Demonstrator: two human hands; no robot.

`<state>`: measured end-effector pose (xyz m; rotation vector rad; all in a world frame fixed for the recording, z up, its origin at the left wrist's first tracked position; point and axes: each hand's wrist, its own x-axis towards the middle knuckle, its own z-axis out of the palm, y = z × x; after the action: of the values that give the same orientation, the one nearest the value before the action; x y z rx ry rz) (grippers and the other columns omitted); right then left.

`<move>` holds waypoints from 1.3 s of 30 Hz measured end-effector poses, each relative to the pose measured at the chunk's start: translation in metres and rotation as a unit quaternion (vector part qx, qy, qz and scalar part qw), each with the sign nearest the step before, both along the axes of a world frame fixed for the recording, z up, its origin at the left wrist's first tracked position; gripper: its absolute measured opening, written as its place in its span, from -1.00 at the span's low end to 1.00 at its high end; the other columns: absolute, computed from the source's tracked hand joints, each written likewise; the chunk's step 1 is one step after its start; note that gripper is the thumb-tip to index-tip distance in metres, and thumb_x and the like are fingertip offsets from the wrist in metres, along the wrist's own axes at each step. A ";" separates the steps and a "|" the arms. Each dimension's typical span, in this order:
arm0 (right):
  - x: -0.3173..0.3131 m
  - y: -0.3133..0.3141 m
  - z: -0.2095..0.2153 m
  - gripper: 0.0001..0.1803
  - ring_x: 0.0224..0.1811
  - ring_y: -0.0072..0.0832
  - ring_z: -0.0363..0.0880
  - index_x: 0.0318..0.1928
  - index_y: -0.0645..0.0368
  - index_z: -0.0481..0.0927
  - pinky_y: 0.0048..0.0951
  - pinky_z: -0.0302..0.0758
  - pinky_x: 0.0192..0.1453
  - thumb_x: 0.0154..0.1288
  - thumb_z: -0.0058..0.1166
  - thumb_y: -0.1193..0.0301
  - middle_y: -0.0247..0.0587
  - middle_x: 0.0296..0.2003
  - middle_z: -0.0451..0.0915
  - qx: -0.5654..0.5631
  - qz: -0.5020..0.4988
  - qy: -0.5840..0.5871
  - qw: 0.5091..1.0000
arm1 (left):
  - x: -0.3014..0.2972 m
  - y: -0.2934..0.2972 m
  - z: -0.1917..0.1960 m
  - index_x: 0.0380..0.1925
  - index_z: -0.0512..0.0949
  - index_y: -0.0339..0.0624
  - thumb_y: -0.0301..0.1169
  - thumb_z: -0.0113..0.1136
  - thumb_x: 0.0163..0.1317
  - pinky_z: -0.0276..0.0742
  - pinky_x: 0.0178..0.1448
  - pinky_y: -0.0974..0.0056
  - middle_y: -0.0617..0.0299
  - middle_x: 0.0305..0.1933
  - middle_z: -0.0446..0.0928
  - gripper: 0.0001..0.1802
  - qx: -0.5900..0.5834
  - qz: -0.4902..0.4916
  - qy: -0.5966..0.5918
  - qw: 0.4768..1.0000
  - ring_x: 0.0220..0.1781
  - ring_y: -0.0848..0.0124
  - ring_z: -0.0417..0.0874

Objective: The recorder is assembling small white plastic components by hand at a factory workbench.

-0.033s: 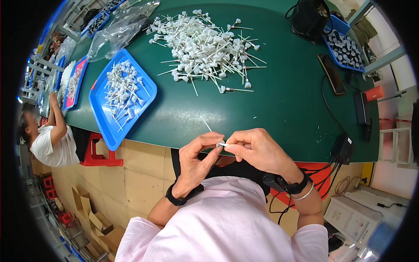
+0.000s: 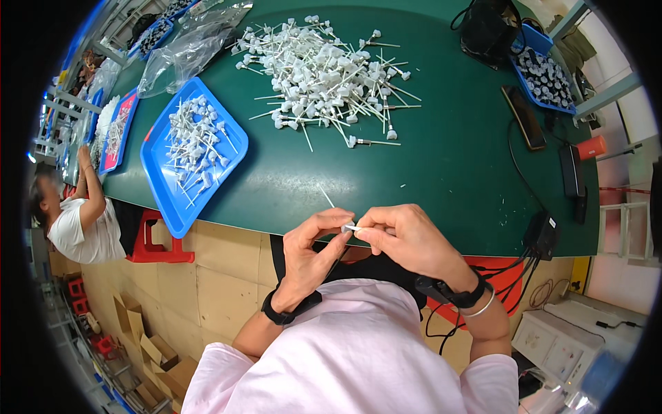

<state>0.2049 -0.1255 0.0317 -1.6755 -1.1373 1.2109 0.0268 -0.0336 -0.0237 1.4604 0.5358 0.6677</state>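
Note:
Close to the table's near edge, my left hand point(image 2: 310, 248) pinches a small whitish capped piece point(image 2: 347, 226) between thumb and fingers. Its thin pale tube point(image 2: 327, 198) seems to stick out past my left fingers. My right hand point(image 2: 407, 238) is closed at the fingertips on a narrow white tip point(image 2: 354, 228) that meets the capped piece; whether the two are joined I cannot tell. Farther off lies a big heap of similar white-capped pieces with thin tubes point(image 2: 324, 76). To the left, a blue tray point(image 2: 157, 162) holds more of them.
A clear plastic bag point(image 2: 183, 58) lies behind the tray. On the right are a phone point(image 2: 523, 117), a black bag point(image 2: 489, 31), a blue bin of dark-and-clear parts point(image 2: 545, 79), an orange cup point(image 2: 592, 147) and a cabled black box point(image 2: 543, 231). Another person point(image 2: 79, 221) sits far left.

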 end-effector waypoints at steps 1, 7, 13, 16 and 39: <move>-0.003 -0.001 -0.001 -0.81 -0.49 -0.26 0.71 -0.22 0.30 0.66 -0.31 0.56 -0.34 0.38 0.13 0.40 -0.05 -0.51 0.66 0.038 -0.009 -0.041 0.998 | 0.000 0.000 -0.001 -0.06 0.59 -0.40 -0.69 0.28 0.24 0.63 0.17 0.31 0.01 0.07 0.62 -0.75 -0.015 -0.002 0.001 1.000 0.05 0.37 0.69; -0.005 -0.010 0.018 -0.85 -0.39 -0.08 0.62 -0.23 0.26 0.63 -0.24 0.49 -0.31 0.34 0.17 0.41 -0.05 -0.38 0.65 0.135 -0.059 -0.165 0.975 | -0.001 0.005 0.007 -0.07 0.56 -0.36 -0.69 0.28 0.21 0.58 0.23 0.28 0.02 0.06 0.62 -0.72 -0.203 0.005 -0.041 0.978 0.04 0.35 0.69; -0.003 -0.022 0.013 -0.87 -0.48 -0.19 0.57 -0.19 0.26 0.65 -0.30 0.44 -0.37 0.29 0.22 0.48 -0.08 -0.42 0.63 0.106 -0.096 -0.180 0.973 | -0.017 0.053 0.022 -0.21 0.63 -0.34 -0.58 0.25 0.28 0.55 -0.03 0.35 0.10 -0.09 0.68 -0.90 -0.095 0.111 -0.068 0.987 -0.20 0.48 0.64; 0.002 -0.025 0.004 -0.88 -0.53 -0.29 0.54 -0.20 0.26 0.66 -0.33 0.40 -0.41 0.29 0.23 0.48 -0.10 -0.45 0.61 0.096 -0.122 -0.195 0.968 | -0.041 0.114 0.031 -0.27 0.65 -0.28 -0.53 0.20 0.32 0.55 -0.11 0.40 0.18 -0.17 0.70 -0.93 0.080 0.246 -0.028 0.966 -0.26 0.53 0.62; 0.068 0.083 -0.051 -0.85 -0.35 0.07 0.62 -0.35 0.26 0.57 0.03 0.50 -0.25 0.27 0.18 0.42 0.09 -0.48 0.61 0.148 0.004 -0.394 0.907 | 0.044 0.076 0.000 0.00 0.66 -0.24 -0.44 0.19 0.40 0.60 -0.29 0.44 0.29 -0.20 0.66 -0.77 0.036 0.051 0.143 0.988 -0.29 0.57 0.61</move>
<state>0.2732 -0.0425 -0.0189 -1.9564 -1.6931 0.2899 0.0710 0.0425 -0.0240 1.6157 0.8208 0.5641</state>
